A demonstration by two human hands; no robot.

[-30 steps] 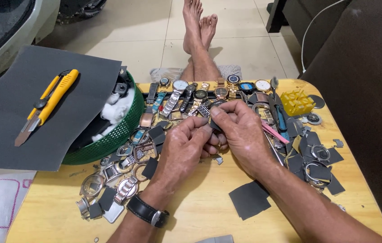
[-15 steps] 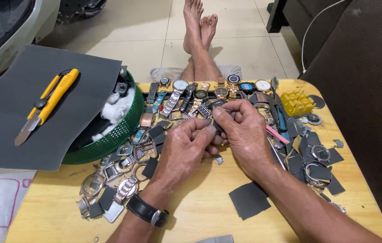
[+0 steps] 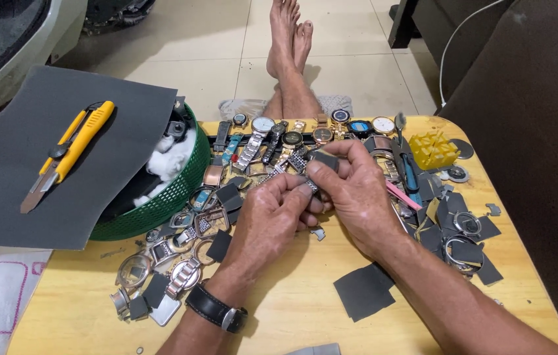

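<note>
Both of my hands meet over the middle of a small wooden table [image 3: 279, 315]. My left hand [image 3: 271, 217] pinches a metal watch band [image 3: 292, 164], which runs up and to the right between my fingers. My right hand [image 3: 352, 190] grips the same band from the right and presses a small dark grey square piece [image 3: 324, 160] against it with thumb and forefinger. A black wristwatch [image 3: 216, 310] is on my left wrist. Much of the band is hidden by my fingers.
A row of watches [image 3: 292, 135] lines the table's far edge. Watch cases and dark grey scraps [image 3: 364, 290] lie scattered left and right. A green basket [image 3: 160, 200] holds a grey sheet [image 3: 49, 151] with a yellow utility knife [image 3: 72, 150]. My bare feet [image 3: 290, 39] stretch beyond the table. A yellow plastic holder [image 3: 433, 150] sits right.
My fingers have shifted slightly on the band and the grey piece. Both hands stay in the same place above the table.
</note>
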